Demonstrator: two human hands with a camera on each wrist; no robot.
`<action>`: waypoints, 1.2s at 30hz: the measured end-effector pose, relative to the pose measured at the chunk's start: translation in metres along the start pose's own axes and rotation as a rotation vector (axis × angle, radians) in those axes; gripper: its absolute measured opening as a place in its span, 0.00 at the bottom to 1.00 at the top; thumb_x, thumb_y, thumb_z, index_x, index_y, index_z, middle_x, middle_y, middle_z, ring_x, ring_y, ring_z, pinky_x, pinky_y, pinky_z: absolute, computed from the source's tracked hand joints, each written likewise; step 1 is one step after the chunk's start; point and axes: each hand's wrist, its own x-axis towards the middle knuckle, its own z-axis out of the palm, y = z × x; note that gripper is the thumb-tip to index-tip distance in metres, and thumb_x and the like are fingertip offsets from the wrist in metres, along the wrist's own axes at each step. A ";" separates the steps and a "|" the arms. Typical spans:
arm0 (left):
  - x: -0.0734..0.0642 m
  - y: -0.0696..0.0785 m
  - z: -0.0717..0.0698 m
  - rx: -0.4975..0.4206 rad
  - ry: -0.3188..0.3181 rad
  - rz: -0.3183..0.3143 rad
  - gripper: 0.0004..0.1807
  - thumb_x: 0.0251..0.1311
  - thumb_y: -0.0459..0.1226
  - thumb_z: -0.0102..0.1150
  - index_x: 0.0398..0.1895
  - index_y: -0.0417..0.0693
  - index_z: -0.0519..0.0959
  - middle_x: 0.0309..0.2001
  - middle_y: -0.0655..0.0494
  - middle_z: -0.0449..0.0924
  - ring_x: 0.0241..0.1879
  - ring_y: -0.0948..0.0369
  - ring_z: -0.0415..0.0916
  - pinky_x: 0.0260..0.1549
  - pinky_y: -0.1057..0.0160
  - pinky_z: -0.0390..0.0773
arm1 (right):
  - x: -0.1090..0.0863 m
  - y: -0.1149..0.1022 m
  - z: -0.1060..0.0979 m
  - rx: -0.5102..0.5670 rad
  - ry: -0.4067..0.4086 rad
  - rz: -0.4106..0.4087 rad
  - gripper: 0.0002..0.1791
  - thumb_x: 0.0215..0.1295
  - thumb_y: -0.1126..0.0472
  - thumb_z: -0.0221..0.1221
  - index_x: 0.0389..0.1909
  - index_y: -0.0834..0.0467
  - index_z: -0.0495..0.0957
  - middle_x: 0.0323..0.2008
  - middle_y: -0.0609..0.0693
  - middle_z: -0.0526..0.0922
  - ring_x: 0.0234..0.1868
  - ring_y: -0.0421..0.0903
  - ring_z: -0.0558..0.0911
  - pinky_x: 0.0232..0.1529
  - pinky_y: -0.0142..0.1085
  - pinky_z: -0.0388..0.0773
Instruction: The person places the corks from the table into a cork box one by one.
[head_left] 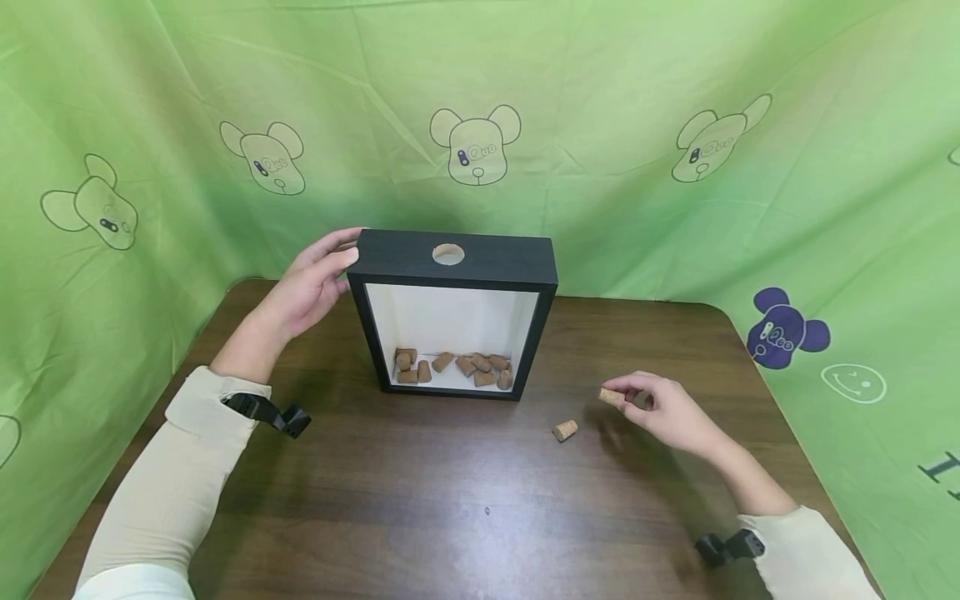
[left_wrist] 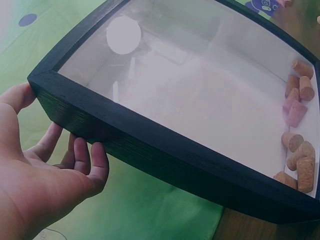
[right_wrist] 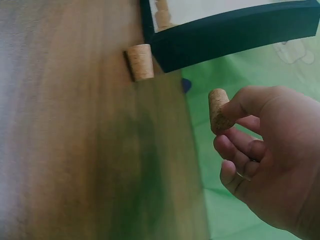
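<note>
A black-framed display box stands upright on the table, with a clear front and a round hole in its top. Several brown corks lie inside along its bottom. My left hand grips the box at its upper left corner; in the left wrist view the fingers bear on the black side. To the right of the box, my right hand pinches a cork between thumb and fingers above the table. Another cork lies on the table between that hand and the box.
The brown wooden table reaches back to a green cloth backdrop printed with bear heads, which also hangs on both sides. A black strap with a small device sits on the left wrist, and a similar one on the right.
</note>
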 end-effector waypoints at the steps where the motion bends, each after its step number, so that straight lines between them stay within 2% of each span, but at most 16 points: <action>1: 0.000 0.000 0.000 0.000 0.000 0.000 0.25 0.77 0.32 0.42 0.74 0.37 0.60 0.58 0.56 0.73 0.51 0.64 0.75 0.49 0.66 0.73 | 0.001 -0.001 -0.003 -0.003 0.003 -0.007 0.17 0.60 0.74 0.65 0.49 0.58 0.85 0.36 0.43 0.83 0.33 0.36 0.76 0.29 0.30 0.74; 10: 0.000 0.000 0.000 0.008 0.003 -0.009 0.25 0.77 0.32 0.42 0.75 0.36 0.59 0.59 0.55 0.71 0.51 0.64 0.75 0.50 0.66 0.73 | 0.009 -0.018 -0.026 -0.030 0.025 -0.030 0.19 0.59 0.75 0.64 0.50 0.58 0.85 0.35 0.43 0.82 0.32 0.38 0.76 0.29 0.29 0.72; 17: 0.000 0.001 0.001 0.008 0.001 -0.010 0.26 0.77 0.32 0.42 0.75 0.35 0.58 0.59 0.54 0.70 0.51 0.64 0.75 0.49 0.66 0.73 | 0.020 -0.030 -0.047 -0.032 0.025 -0.021 0.17 0.62 0.72 0.65 0.52 0.57 0.85 0.36 0.46 0.83 0.35 0.36 0.78 0.35 0.28 0.76; 24: 0.000 0.002 0.001 0.003 0.007 -0.005 0.26 0.77 0.31 0.41 0.75 0.34 0.57 0.59 0.55 0.71 0.51 0.64 0.75 0.50 0.66 0.73 | 0.037 -0.045 -0.071 -0.089 0.031 -0.086 0.18 0.63 0.72 0.64 0.53 0.57 0.84 0.36 0.47 0.83 0.34 0.36 0.78 0.34 0.28 0.76; 29: 0.001 0.002 0.001 0.001 0.004 -0.004 0.26 0.77 0.31 0.41 0.75 0.34 0.57 0.59 0.55 0.71 0.51 0.64 0.75 0.50 0.66 0.73 | 0.049 -0.062 -0.088 -0.116 0.045 -0.112 0.19 0.64 0.72 0.64 0.54 0.57 0.84 0.36 0.44 0.81 0.33 0.37 0.77 0.35 0.27 0.75; 36: -0.001 0.002 0.001 0.001 0.007 -0.015 0.27 0.78 0.32 0.41 0.76 0.34 0.56 0.59 0.55 0.70 0.51 0.64 0.75 0.49 0.67 0.73 | 0.064 -0.091 -0.103 -0.098 0.037 -0.128 0.19 0.64 0.73 0.63 0.54 0.57 0.84 0.38 0.44 0.81 0.37 0.38 0.75 0.38 0.24 0.74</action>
